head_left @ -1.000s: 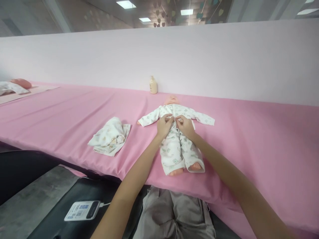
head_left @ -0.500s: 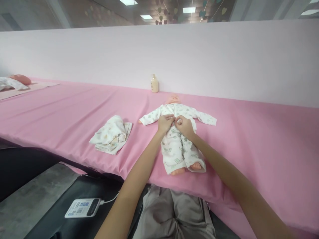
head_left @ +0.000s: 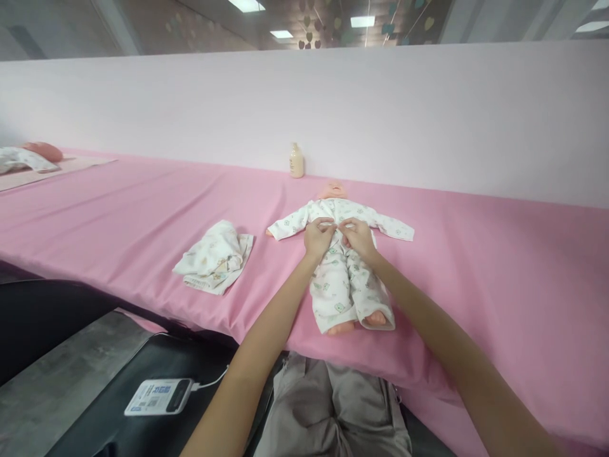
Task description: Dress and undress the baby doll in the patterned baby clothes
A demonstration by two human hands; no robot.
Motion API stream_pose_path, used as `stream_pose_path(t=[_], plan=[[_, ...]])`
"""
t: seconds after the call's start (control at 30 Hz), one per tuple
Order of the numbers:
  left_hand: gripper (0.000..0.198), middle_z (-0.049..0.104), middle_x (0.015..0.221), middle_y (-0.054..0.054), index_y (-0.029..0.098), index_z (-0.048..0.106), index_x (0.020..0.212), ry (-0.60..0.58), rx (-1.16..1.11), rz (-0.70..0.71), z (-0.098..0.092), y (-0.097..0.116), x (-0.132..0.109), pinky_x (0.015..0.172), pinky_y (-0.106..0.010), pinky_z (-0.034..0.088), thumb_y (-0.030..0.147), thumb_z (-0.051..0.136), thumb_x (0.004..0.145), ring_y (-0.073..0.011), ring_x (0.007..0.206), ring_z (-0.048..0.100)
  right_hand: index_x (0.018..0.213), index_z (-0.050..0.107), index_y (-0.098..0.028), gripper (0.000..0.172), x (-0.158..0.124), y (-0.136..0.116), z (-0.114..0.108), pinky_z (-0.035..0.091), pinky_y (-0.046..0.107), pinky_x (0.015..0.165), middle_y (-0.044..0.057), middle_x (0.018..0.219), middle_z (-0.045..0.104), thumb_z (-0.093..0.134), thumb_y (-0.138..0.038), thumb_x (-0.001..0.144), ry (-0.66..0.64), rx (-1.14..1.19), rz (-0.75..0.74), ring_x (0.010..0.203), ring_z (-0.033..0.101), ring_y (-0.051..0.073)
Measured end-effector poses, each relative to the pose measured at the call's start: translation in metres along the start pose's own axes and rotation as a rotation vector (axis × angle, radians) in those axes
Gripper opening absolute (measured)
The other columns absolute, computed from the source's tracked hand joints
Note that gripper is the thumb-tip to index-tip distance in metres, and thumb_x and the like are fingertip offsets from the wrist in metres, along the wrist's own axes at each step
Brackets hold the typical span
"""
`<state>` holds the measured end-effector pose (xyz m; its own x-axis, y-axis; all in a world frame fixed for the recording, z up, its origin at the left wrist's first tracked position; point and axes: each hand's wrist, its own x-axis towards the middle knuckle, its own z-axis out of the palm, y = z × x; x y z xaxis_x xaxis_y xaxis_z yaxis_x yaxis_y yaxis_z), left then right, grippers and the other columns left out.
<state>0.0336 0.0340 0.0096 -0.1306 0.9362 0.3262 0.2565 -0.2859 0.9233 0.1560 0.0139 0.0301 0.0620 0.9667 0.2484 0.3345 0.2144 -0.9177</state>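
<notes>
The fingers of the left hand [head_left: 318, 236] and of the right hand [head_left: 358, 235] were curled and pinched the front of the doll's printed white suit [head_left: 339, 266] at the chest, fingertips almost meeting over the middle seam. Under them the baby doll [head_left: 333, 190] lay on its back on the pink tablecloth [head_left: 476, 266], head on the far side of the fingers, sleeves stretched out to either side, bare feet on the near side by the table edge. Well to the left of the fingers lay a folded printed cloth [head_left: 214, 256]. Beyond the doll's head a small cream bottle [head_left: 296, 161] stood against the pale partition wall [head_left: 428, 120]. Near and low to the left, a white device [head_left: 159, 397] with a cable rested on a black surface.
</notes>
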Motion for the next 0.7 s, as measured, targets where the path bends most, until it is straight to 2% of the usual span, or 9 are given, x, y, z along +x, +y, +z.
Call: stream_pose_path(t=[0.1,0.27,0.37,0.5,0.57,0.6,0.7], plan=[[0.022,0.071,0.074,-0.001,0.02,0.066,0.094,-0.014,0.027,0.019,-0.001,0.001,-0.002,0.062,-0.025,0.047,0.031,0.061,0.075,-0.0145,0.067,0.063,0.078,0.056,-0.018,0.01,0.006,0.001,-0.003,0.029,0.019,0.036,-0.007,0.043,0.047,0.056,-0.027,0.073,-0.033,0.152,0.123,0.036,0.039,0.008],[0.027,0.071,0.085,-0.001,0.02,0.065,0.095,-0.095,0.038,0.095,-0.004,0.004,-0.002,0.061,-0.024,0.044,0.022,0.065,0.069,-0.0104,0.058,0.057,0.078,0.055,-0.018,0.016,0.006,0.003,-0.003,0.031,0.02,0.036,-0.006,0.046,0.05,0.058,-0.033,0.073,0.036,0.161,0.081,0.037,0.042,0.009],[0.03,0.069,0.083,0.001,0.02,0.064,0.097,-0.133,0.015,0.15,-0.007,0.005,-0.001,0.058,-0.022,0.042,0.023,0.065,0.067,-0.0082,0.053,0.051,0.077,0.06,-0.018,0.019,0.004,0.002,-0.002,0.036,0.022,0.042,-0.004,0.047,0.052,0.052,-0.036,0.077,0.053,0.004,0.003,0.04,0.045,0.01],[0.017,0.062,0.072,0.0,0.018,0.063,0.087,0.054,0.085,0.223,-0.016,-0.005,0.004,0.065,-0.024,0.044,0.026,0.051,0.078,-0.0116,0.062,0.053,0.078,0.061,-0.019,0.019,0.002,-0.008,-0.006,0.039,0.024,0.055,-0.003,0.051,0.053,0.05,-0.035,0.08,0.074,-0.344,-0.095,0.053,0.052,0.013],[0.016,0.06,0.07,0.0,0.018,0.061,0.083,0.101,0.202,0.223,-0.024,-0.015,0.008,0.07,-0.026,0.044,0.019,0.045,0.078,-0.0135,0.067,0.054,0.09,0.06,-0.019,0.021,0.001,-0.019,-0.013,0.039,0.025,0.058,-0.001,0.062,0.059,0.055,-0.035,0.077,0.008,-0.502,-0.072,0.064,0.057,0.016],[0.017,0.06,0.072,-0.001,0.018,0.059,0.084,0.091,0.263,0.211,-0.028,-0.021,0.01,0.07,-0.026,0.044,0.014,0.045,0.075,-0.0143,0.069,0.055,0.099,0.057,-0.018,0.029,-0.001,-0.025,-0.019,0.039,0.025,0.058,0.0,0.069,0.062,0.058,-0.036,0.076,-0.053,-0.56,-0.05,0.067,0.058,0.017],[0.029,0.063,0.082,-0.004,0.018,0.057,0.086,-0.06,0.453,0.161,-0.042,-0.034,0.017,0.071,-0.029,0.045,0.005,0.047,0.062,-0.018,0.078,0.057,0.124,0.041,-0.016,0.054,-0.002,-0.039,-0.041,0.04,0.025,0.052,0.004,0.082,0.066,0.058,-0.029,0.075,-0.225,-0.644,0.014,0.055,0.057,0.015]])
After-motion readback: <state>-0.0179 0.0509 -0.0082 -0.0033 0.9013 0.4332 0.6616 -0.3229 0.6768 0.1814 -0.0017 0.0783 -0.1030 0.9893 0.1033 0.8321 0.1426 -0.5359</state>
